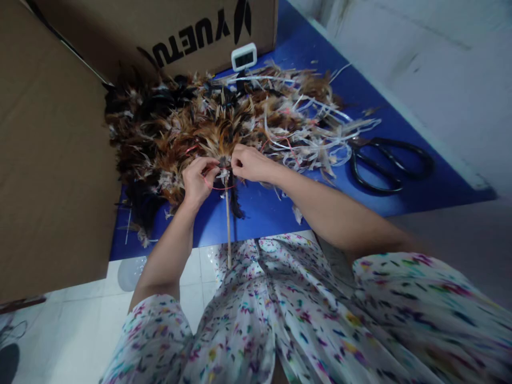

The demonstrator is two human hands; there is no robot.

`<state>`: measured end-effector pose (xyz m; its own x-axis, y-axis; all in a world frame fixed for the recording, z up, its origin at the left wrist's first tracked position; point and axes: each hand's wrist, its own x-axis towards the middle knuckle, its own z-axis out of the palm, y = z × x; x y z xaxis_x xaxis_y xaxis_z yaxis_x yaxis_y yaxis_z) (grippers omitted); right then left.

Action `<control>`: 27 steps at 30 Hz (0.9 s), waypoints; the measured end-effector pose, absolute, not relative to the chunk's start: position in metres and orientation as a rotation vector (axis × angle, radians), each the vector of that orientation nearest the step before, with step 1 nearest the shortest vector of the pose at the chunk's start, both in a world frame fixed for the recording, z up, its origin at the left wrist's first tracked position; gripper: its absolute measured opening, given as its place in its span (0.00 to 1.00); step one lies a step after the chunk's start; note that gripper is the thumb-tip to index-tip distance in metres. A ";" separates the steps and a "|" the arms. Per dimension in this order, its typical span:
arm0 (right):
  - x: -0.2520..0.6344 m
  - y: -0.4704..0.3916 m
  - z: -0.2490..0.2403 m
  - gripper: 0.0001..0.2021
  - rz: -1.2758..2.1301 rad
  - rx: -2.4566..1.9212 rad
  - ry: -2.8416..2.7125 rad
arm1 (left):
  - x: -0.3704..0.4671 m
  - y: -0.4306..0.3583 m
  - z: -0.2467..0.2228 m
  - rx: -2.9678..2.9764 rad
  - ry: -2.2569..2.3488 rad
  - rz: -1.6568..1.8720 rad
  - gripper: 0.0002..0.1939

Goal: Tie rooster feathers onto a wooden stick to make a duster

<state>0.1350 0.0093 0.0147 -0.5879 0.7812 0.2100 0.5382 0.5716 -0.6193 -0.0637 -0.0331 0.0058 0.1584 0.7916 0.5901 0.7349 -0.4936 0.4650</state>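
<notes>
Left hand: the left hand [199, 180] is curled, its fingertips pinched on a thin red thread [216, 186] looped at the top of a thin wooden stick [228, 224].
Right hand: the right hand [248, 162] is closed in a pinch on the same feather-bound stick top, just at 3 o'clock of the left hand.
Stick: held upright over the blue table top [264, 205], its lower end pointing to 6 o'clock.
Feathers: a heap of brown, black and white feathers [168, 125] is spread at 12 o'clock of the hands.
Strips: tangled white plastic strips [320, 138] lie at 2 o'clock.
Scissors: black-handled scissors [390, 162] lie at 3 o'clock, well apart.
Box: a brown cardboard box [160, 26] stands behind the heap.
</notes>
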 end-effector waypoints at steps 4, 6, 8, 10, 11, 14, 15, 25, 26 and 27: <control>0.136 0.004 0.021 0.06 0.687 -1.089 -2.405 | -0.061 -0.035 0.003 2.506 1.608 1.198 0.09; 0.135 0.003 0.022 0.06 0.681 -1.116 -2.424 | -0.061 -0.035 -0.001 2.546 1.604 1.237 0.11; 0.133 0.002 0.022 0.07 0.669 -1.138 -2.430 | -0.062 -0.035 -0.003 2.559 1.595 1.275 0.12; 0.132 0.003 0.021 0.07 0.651 -1.142 -2.436 | -0.066 -0.034 -0.001 2.539 1.600 1.252 0.10; 0.131 0.003 0.020 0.08 0.645 -1.138 -2.441 | -0.068 -0.034 0.001 2.505 1.607 1.224 0.09; 0.131 0.005 0.019 0.08 0.651 -1.133 -2.453 | -0.075 -0.031 0.006 2.299 1.625 1.176 0.04; 0.131 0.005 0.019 0.08 0.659 -1.135 -2.450 | -0.077 -0.029 0.007 2.206 1.608 1.178 0.04; 0.138 0.005 0.023 0.07 0.771 -1.139 -2.345 | -0.063 -0.027 0.001 1.541 1.192 1.226 0.24; 0.138 0.005 0.023 0.07 0.797 -1.141 -2.311 | -0.062 -0.026 0.000 1.532 1.184 1.219 0.24; 0.138 0.004 0.023 0.07 0.818 -1.143 -2.278 | -0.062 -0.026 -0.001 1.535 1.185 1.216 0.24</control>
